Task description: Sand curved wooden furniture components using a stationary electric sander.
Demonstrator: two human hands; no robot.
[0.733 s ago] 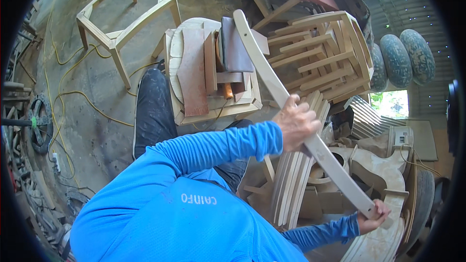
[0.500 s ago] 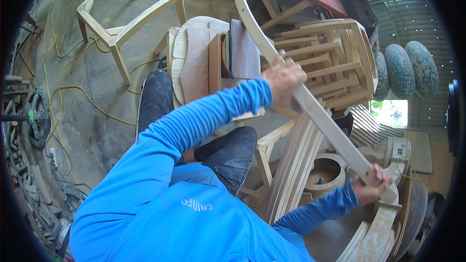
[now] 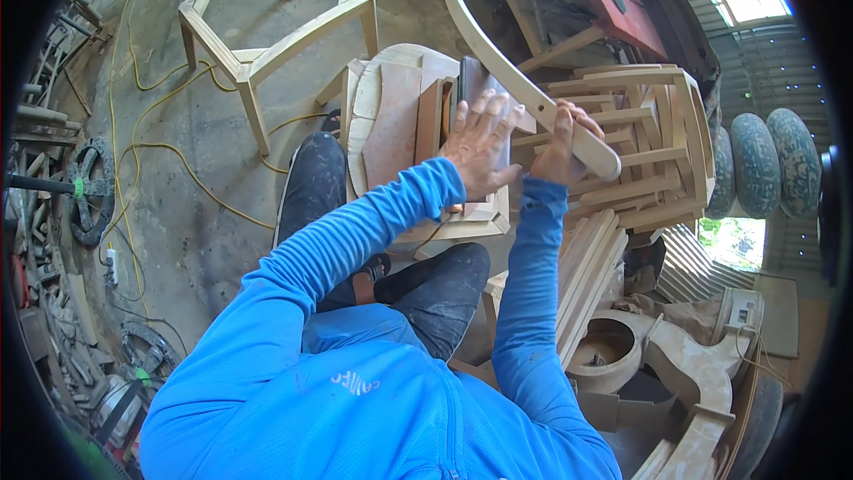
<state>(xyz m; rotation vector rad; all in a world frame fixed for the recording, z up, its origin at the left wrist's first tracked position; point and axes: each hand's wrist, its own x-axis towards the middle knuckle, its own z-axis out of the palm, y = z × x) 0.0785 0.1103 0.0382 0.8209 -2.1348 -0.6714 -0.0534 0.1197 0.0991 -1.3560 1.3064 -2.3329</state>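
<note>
A long curved wooden slat (image 3: pixel 484 43) with a small hole slants across the space before me, its far end raised toward the top of the view. My right hand (image 3: pixel 562 151) is closed around it near its rounded lower end. My left hand (image 3: pixel 480 144) has its fingers stretched out and holds nothing. It lies over a dark-edged brown board (image 3: pixel 475 82), beside the slat; whether the palm touches the board cannot be made out. Just left of that board, brown wooden pieces (image 3: pixel 430 123) stand on a pale, rounded wooden workpiece (image 3: pixel 362 124).
A bare wooden frame with legs (image 3: pixel 302 49) stands far left, near yellow cables (image 3: pixel 169 160) on the floor. Slatted wooden frames (image 3: pixel 657 147) are stacked at right. Long strips (image 3: pixel 582 276) lie beside a machine with a round opening (image 3: pixel 613 369). A wheel (image 3: pixel 89 196) is at left.
My left hand has let go of the slat's middle and moved left, fingers now outstretched. My right hand has brought the slat's lower end up and away from me. The view has shifted.
</note>
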